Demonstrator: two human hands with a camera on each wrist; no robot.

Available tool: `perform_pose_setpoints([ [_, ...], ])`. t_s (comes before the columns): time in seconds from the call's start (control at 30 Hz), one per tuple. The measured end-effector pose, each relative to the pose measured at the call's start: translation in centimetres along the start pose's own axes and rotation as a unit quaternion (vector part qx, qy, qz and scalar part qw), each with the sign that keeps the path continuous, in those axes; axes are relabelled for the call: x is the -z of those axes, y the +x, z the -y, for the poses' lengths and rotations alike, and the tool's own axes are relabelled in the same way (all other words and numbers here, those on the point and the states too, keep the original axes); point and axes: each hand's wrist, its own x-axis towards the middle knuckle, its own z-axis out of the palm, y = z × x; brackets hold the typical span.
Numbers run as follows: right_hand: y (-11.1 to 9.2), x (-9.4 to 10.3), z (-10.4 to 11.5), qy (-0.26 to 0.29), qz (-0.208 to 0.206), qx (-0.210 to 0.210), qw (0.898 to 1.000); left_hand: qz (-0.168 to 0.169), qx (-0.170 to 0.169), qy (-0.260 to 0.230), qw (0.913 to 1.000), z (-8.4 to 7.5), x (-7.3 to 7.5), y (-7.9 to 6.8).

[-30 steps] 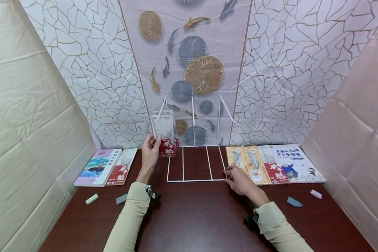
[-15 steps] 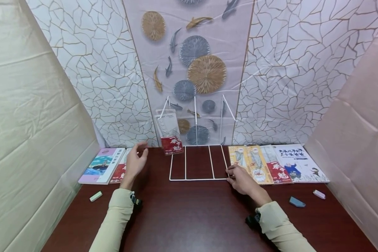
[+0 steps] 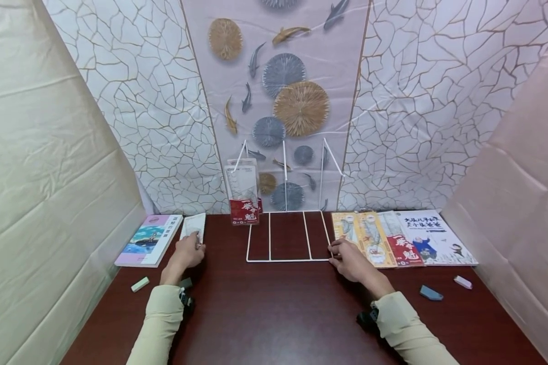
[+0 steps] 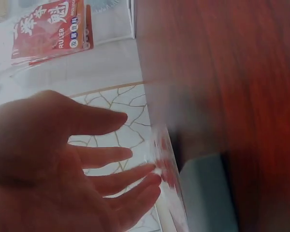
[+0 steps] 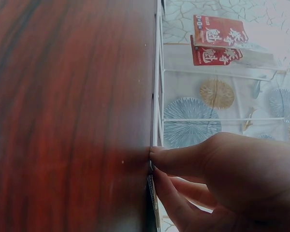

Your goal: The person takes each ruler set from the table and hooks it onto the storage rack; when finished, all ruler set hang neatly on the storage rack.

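My left hand (image 3: 187, 254) reaches over a red and white ruler packet (image 3: 194, 223) lying on the table at the left. In the left wrist view its fingers are fairly straight, with the tips at the packet's (image 4: 165, 159) edge. My right hand (image 3: 352, 261) pinches the front right corner of a white wire rack (image 3: 283, 260) between thumb and fingers. Two matching ruler packets (image 3: 244, 211) hang one before the other on the rack's left hook. The middle and right hooks carry nothing.
Left of the packet lies a pink and white book (image 3: 148, 241). Yellow packets (image 3: 375, 242), another red ruler packet (image 3: 404, 247) and a white picture book (image 3: 431, 238) lie at the right. Small blocks lie nearer: green (image 3: 140, 284), grey (image 4: 210, 193), blue (image 3: 431, 293) and pink (image 3: 463, 282).
My left hand let go of the front hanging packet, then moved left and down to the packet on the table. The hanging packet swung and now hangs straighter. My right hand stays on the rack.
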Motion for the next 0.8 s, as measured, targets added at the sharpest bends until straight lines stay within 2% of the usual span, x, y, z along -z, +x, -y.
perform_pose_setpoints([
  [0.1, 0.0, -0.1, 0.0, 0.007, 0.003, -0.005, 1.000, -0.007, 0.026, -0.001, 0.9996, 0.0, -0.3, 0.0],
  [0.23, -0.1, -0.1, 0.0, 0.009, 0.004, -0.007, 1.000, 0.007, 0.067, -0.005, 0.9977, 0.4, -0.6, 0.0],
  [0.37, -0.1, -0.2, 0.0, 0.005, 0.003, -0.004, 1.000, 0.015, 0.062, 0.005, 0.9979, 0.8, -0.5, 0.0],
  [0.5, 0.0, -0.1, 0.0, 0.004, 0.004, -0.003, 1.000, -0.005, 0.052, 0.003, 0.9986, 1.0, -0.5, 0.0],
  [0.67, 0.0, -0.1, 0.1, 0.002, 0.004, 0.001, 1.000, -0.040, 0.067, -0.059, 0.9952, 1.0, -0.5, 0.2],
  [0.8, 0.0, -0.2, 0.0, 0.001, -0.002, 0.004, 1.000, -0.096, 0.080, -0.135, 0.9829, 1.2, -0.4, 0.5],
])
